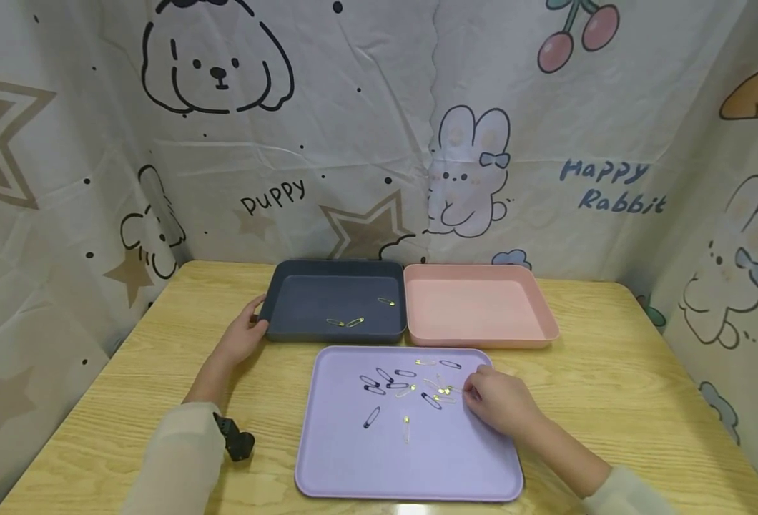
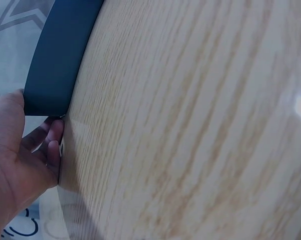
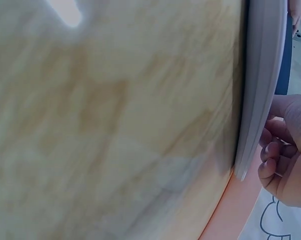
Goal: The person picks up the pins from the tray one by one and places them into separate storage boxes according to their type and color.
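A lilac tray (image 1: 411, 458) lies at the table's front with several blue and gold safety pins (image 1: 398, 383) scattered on it. My right hand (image 1: 498, 400) rests on its right part with fingers curled, the fingertips pinching the end of a gold safety pin (image 1: 448, 390). In the right wrist view the curled fingers (image 3: 275, 160) sit over the lilac tray's edge (image 3: 260, 75), and the pin is hidden. My left hand (image 1: 244, 336) holds the front left corner of a dark blue tray (image 1: 276, 293), which contains three gold pins (image 1: 353, 322). The left wrist view shows the thumb (image 2: 10, 107) against that tray's wall (image 2: 60, 55).
An empty pink tray (image 1: 482, 336) stands right of the dark blue one, touching it. All three sit on a wooden table (image 1: 611, 372) closed in by printed cloth walls. A black camera mount (image 1: 237, 438) sits on my left wrist.
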Action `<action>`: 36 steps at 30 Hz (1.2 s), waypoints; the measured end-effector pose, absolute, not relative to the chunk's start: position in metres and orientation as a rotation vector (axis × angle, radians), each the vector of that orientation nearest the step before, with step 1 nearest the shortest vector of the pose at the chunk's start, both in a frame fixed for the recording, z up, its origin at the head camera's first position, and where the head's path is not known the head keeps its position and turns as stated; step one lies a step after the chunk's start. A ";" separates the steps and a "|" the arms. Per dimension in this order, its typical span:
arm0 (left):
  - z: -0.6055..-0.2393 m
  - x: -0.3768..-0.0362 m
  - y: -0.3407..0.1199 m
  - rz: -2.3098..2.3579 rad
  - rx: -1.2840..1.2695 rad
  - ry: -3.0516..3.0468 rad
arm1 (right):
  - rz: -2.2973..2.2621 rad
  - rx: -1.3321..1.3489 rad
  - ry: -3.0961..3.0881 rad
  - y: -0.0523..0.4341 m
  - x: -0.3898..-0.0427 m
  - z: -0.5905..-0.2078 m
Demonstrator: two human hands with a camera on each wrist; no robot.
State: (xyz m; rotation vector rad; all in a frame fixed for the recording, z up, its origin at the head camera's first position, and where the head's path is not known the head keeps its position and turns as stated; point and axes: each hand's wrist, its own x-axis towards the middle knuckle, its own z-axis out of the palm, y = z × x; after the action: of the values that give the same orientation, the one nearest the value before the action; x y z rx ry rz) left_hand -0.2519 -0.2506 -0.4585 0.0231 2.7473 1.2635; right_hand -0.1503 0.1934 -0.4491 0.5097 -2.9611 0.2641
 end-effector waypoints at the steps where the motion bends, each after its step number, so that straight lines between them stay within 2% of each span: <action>1: -0.458 -0.251 -0.250 1.266 0.021 2.745 | 0.262 0.514 -2.954 0.193 -0.151 -0.450; 11: -0.455 -0.250 -0.249 1.277 0.036 2.750 | 0.651 0.422 -2.953 0.195 -0.161 -0.441; 19: -0.456 -0.251 -0.251 1.266 0.038 2.750 | 0.869 0.466 -2.861 0.184 -0.186 -0.419; 36: -0.458 -0.251 -0.252 1.308 0.017 2.724 | 1.087 0.516 -2.827 0.123 -0.249 -0.393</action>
State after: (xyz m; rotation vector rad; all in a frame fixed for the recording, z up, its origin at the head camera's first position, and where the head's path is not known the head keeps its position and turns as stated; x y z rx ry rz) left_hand -0.2507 -0.2517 -0.4582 0.0172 2.7240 1.3080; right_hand -0.2487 0.1225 -0.3932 0.5155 -2.8273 1.0874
